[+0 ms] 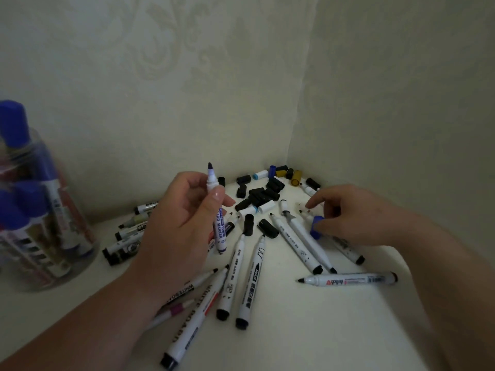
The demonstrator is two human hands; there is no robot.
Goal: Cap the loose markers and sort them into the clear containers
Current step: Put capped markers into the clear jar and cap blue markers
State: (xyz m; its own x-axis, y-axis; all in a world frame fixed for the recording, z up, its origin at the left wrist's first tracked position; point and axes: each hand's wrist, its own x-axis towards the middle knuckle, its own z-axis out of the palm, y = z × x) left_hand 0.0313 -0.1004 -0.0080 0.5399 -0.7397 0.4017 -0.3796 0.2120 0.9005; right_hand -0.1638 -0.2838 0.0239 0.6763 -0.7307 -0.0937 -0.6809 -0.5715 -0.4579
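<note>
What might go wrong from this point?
1. The left hand holds the blue marker uncapped; its bare tip may ink fingers if the right hand misaligns the blue cap.
2. The black caps look alike, so mismatches are likely.

Most likely a room in a home: pale wallpaper [166, 52] embossed with a curling damask pattern covers both walls; they meet in a corner behind a white table [334, 330]; loose markers [251, 279], caps [257, 194] and a clear container [77, 253] of markers lie about on it.
</note>
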